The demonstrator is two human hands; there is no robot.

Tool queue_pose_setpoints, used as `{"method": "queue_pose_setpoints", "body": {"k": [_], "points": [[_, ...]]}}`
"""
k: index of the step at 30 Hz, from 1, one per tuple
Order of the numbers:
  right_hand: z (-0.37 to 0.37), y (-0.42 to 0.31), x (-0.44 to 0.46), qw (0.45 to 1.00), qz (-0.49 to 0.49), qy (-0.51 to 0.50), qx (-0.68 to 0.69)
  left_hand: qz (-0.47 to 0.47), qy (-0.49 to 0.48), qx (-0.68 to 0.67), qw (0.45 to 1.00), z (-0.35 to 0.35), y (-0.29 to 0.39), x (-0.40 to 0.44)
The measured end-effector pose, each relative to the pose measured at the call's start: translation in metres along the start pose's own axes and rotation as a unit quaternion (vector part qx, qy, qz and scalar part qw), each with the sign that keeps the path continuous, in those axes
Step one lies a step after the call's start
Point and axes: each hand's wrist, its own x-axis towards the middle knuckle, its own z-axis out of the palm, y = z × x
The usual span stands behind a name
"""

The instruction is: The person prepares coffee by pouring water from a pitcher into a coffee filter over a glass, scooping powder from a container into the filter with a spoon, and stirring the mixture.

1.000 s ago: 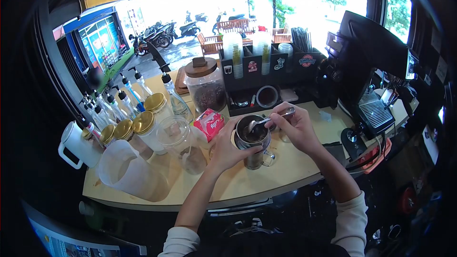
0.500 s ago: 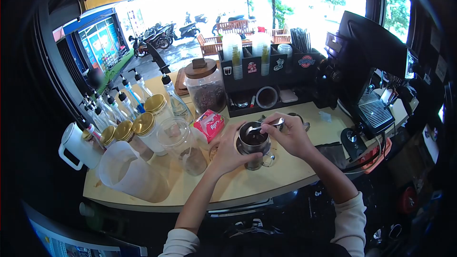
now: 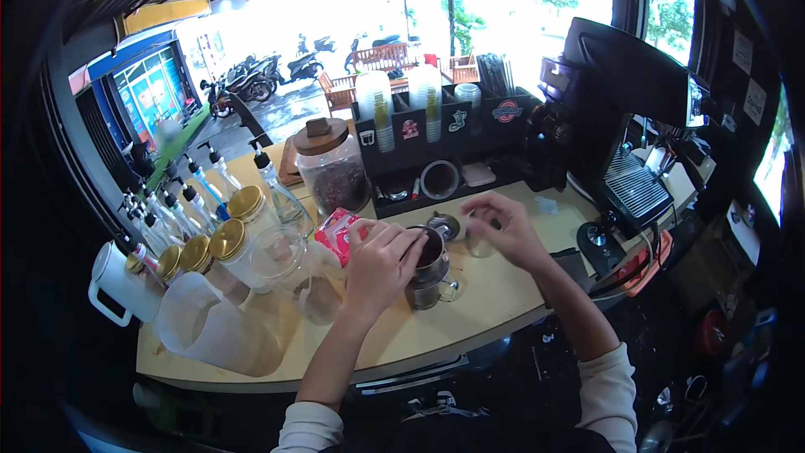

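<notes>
Centre of the counter, a metal coffee dripper (image 3: pixel 432 253) with dark contents sits on a glass mug (image 3: pixel 424 294) with a handle. My left hand (image 3: pixel 379 267) is at the dripper's left rim, back up and fingers drawn together; whatever they pinch is hidden. My right hand (image 3: pixel 510 233) hovers right of the dripper, slightly blurred, thumb and forefinger apart. Just under its fingers stands a small clear glass (image 3: pixel 480 243). A round metal piece (image 3: pixel 444 224) lies behind the dripper. The spoon cannot be made out.
To the left stand a clear plastic pitcher (image 3: pixel 306 285), a frosted jug (image 3: pixel 197 327), gold-lidded jars (image 3: pixel 228 239) and pump bottles (image 3: pixel 281 189). Behind are a pink tissue pack (image 3: pixel 337 233), a wooden-lidded jar (image 3: pixel 333 172) and a cup rack (image 3: pixel 449 130). An espresso machine (image 3: pixel 629 117) is at right.
My right hand has moved right, off the dripper, and the spoon no longer shows in it. My left hand has shifted from around the dripper to its left rim. The view has turned slightly.
</notes>
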Motion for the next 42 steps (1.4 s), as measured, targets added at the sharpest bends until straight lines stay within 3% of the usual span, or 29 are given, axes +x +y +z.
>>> {"method": "queue_pose_setpoints", "body": {"k": [1,3,4,6,10,11,12,15,22,29,36,42], "points": [[-0.017,0.025,-0.001,0.997,0.023,0.032,-0.072,-0.007,0.015,0.001,1.000,-0.001,-0.001,0.001],[-0.041,0.073,-0.009,0.973,-0.020,0.118,-0.197,-0.014,0.032,-0.006,0.999,-0.004,-0.003,0.002],[-0.052,0.102,-0.016,0.973,-0.019,0.122,-0.196,-0.024,0.050,-0.010,0.998,-0.005,-0.004,0.003],[-0.066,0.152,-0.031,0.945,0.059,0.148,-0.284,-0.022,0.066,-0.010,0.998,-0.008,-0.007,0.005],[-0.065,0.178,-0.047,0.958,0.151,0.139,-0.200,-0.076,0.065,-0.031,0.994,-0.014,-0.009,0.006],[-0.063,0.183,-0.051,0.976,0.149,0.128,-0.095,-0.088,0.076,-0.045,0.992,-0.014,-0.009,0.005],[-0.060,0.181,-0.051,0.983,0.145,0.116,0.011,-0.101,0.086,-0.058,0.989,-0.015,-0.010,0.005],[-0.050,0.171,-0.053,0.982,0.101,0.143,0.077,-0.122,0.104,-0.069,0.985,-0.016,-0.010,0.003],[-0.052,0.112,-0.028,0.982,0.086,0.150,0.081,-0.142,0.126,-0.093,0.977,-0.017,-0.014,-0.002],[-0.041,0.036,0.014,0.992,0.016,0.049,0.117,-0.155,0.136,-0.113,0.972,-0.015,-0.018,-0.004],[-0.013,-0.015,0.036,0.996,0.010,-0.022,0.090,-0.165,0.125,-0.127,0.970,-0.013,-0.021,-0.007],[-0.005,-0.022,0.047,0.998,-0.027,-0.051,-0.026,-0.182,0.130,-0.150,0.963,-0.011,-0.020,-0.007]]}}
